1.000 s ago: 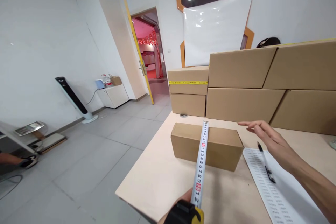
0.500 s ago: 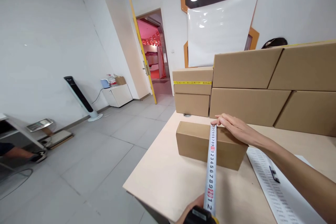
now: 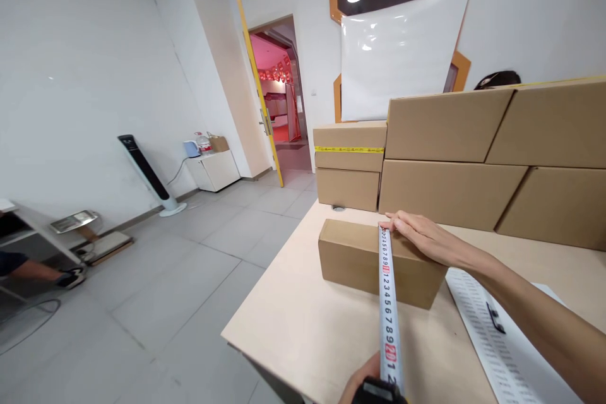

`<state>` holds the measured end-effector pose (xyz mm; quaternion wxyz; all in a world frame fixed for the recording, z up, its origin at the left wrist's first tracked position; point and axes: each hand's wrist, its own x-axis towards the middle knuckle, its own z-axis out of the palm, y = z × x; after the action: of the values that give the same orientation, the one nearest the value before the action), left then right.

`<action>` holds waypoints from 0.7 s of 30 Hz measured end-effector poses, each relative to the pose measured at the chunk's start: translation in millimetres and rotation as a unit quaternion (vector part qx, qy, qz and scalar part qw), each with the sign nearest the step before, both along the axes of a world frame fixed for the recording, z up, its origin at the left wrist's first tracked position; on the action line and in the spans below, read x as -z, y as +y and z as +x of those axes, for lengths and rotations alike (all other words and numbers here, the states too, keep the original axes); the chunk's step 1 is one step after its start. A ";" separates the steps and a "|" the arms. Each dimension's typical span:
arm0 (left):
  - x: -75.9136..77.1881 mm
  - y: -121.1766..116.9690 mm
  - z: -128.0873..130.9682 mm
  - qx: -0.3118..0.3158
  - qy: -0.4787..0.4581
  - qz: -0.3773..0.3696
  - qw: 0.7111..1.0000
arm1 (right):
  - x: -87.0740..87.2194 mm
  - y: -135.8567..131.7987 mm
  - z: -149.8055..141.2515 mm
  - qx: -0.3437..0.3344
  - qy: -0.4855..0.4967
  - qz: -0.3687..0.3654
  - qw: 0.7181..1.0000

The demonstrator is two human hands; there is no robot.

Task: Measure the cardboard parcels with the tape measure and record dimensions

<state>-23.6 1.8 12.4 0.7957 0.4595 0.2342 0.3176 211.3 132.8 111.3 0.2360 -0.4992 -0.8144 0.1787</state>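
Note:
A brown cardboard box [image 3: 350,262] lies lengthwise on the pale wooden table [image 3: 279,315]. Across its top runs the extended blade of a tape measure [image 3: 389,309], its numbers facing up. My right hand [image 3: 421,233] pinches the blade's tip at the box's far edge and rests on the box top. At the bottom of the view, my left hand [image 3: 363,379] is wrapped round the tape measure's dark case, partly cut off by the frame. The blade stretches between both hands, above the table on the near side.
Larger cardboard boxes [image 3: 449,189] are stacked along the table's far side. Printed sheets [image 3: 487,341] with a black pen [image 3: 495,317] lie under my right forearm. A tower fan [image 3: 146,170] and a floor scale [image 3: 106,247] stand left. Another person's leg [image 3: 35,271] shows at far left.
The tape measure's case and my left hand have shifted right, swinging the near end of the blade rightward. My right hand stays at the box's far edge.

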 end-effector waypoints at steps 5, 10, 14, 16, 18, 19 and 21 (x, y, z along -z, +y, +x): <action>14.9 12.9 7.2 0.000 0.030 0.008 1.000 | -1.1 8.9 -0.3 -0.013 -0.054 0.007 0.998; 21.5 11.1 8.8 0.003 0.046 0.013 0.999 | 0.8 17.9 -0.8 -0.022 -0.065 0.022 0.997; 24.7 8.7 11.9 0.007 0.044 0.012 0.999 | 1.4 18.7 -0.2 -0.024 -0.065 0.024 0.997; 26.8 7.8 13.3 0.007 0.044 0.010 0.999 | 0.5 18.1 -0.7 -0.035 -0.067 0.027 0.997; 29.5 7.0 14.5 0.005 0.045 0.005 0.999 | -0.4 17.8 -1.4 -0.040 -0.068 0.030 0.996; 31.0 6.4 14.9 0.003 0.046 0.001 0.999 | -0.8 17.7 -1.6 -0.040 -0.067 0.031 0.996; 33.9 4.9 15.5 -0.002 0.048 -0.006 0.999 | -1.1 17.8 -1.9 -0.040 -0.063 0.032 0.997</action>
<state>-8.1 6.8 -21.5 0.7856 0.4691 0.2749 0.2953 209.4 150.5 112.5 0.1931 -0.4687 -0.8521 0.1301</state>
